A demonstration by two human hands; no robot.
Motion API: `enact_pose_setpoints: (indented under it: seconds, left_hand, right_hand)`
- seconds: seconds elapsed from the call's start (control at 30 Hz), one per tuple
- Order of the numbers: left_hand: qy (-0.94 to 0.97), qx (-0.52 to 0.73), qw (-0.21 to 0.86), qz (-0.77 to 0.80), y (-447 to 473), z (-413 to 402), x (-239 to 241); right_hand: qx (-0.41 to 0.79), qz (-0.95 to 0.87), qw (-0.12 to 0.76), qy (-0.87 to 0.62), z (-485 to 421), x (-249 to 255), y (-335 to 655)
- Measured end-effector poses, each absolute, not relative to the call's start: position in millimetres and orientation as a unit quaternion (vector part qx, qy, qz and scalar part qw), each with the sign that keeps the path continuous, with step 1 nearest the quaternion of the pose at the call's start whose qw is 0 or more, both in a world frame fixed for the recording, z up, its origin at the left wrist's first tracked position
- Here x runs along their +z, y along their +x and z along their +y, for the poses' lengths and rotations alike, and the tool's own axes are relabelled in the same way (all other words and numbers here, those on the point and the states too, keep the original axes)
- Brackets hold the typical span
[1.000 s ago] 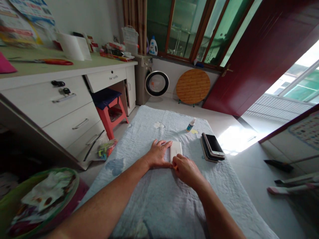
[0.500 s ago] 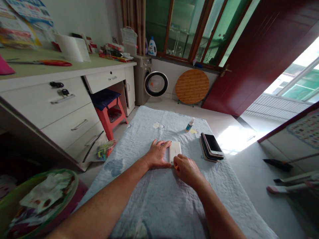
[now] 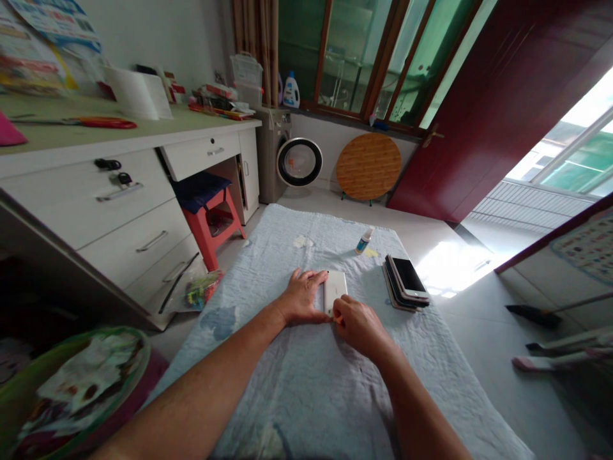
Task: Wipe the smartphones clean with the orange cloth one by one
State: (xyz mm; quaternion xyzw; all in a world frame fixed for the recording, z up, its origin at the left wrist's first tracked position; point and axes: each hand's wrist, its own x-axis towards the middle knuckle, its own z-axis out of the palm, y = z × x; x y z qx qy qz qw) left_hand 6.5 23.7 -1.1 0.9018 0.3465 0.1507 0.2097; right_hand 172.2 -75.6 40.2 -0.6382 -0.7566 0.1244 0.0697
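A white phone (image 3: 336, 285) lies back side up on the light blue quilted cover, between both my hands. My left hand (image 3: 302, 297) holds it from the left, with the fingertips at its upper left edge and the thumb at its lower edge. Over the phone's lower right part rests my right hand (image 3: 357, 321), its fingers curled into a closed grip. Whatever those fingers may hold is hidden. To the right sits a stack of phones (image 3: 407, 284), the top one white with a dark screen. A small spray bottle (image 3: 364, 241) with a blue label stands farther back.
The blue cover (image 3: 297, 383) spreads under my forearms. On the left are a white desk (image 3: 129, 191), a red stool (image 3: 213, 217) and a bin (image 3: 148, 358) with crumpled tissues. Behind are a washing machine with its door (image 3: 300, 162) ajar and a round wooden tabletop (image 3: 368, 166).
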Motion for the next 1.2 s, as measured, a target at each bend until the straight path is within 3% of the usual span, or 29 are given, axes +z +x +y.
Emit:
enact_pose_setpoints:
  seconds: [0.4,0.8,1.2]
  left_hand:
    - [0.9,0.138,0.21,0.355,5.9,21.9,0.4]
    - [0.9,0.143,0.205,0.356,6.5,21.5,0.7]
    - [0.899,0.13,0.225,0.353,3.9,20.4,5.2]
  right_hand:
    - [0.221,-0.705,0.231,-0.633,-65.6,39.1,201.0]
    - [0.157,-0.711,0.166,-0.665,-62.1,34.3,204.3]
    - [0.121,-0.69,0.294,-0.65,-53.0,26.2,188.3]
